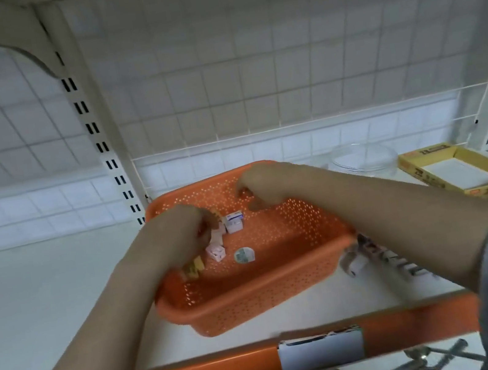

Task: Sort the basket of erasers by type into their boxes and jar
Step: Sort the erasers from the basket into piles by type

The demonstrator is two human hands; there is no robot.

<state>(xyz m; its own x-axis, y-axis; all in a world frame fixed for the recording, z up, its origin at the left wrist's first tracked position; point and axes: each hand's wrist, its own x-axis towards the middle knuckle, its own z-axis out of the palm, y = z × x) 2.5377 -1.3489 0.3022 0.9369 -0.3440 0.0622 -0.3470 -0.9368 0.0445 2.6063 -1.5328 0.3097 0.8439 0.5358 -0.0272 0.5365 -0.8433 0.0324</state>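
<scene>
Erasers lie loose on the floor of the orange perforated basket, whose long axis runs from near left to far right on the white shelf. Under the left hand — fingers curled down among them, grip blurred, I cannot tell what it holds — sit white boxed erasers, yellow ones and, just right, a round one. Farther right, the right hand hangs curled over bare mesh — holding nothing visible.
</scene>
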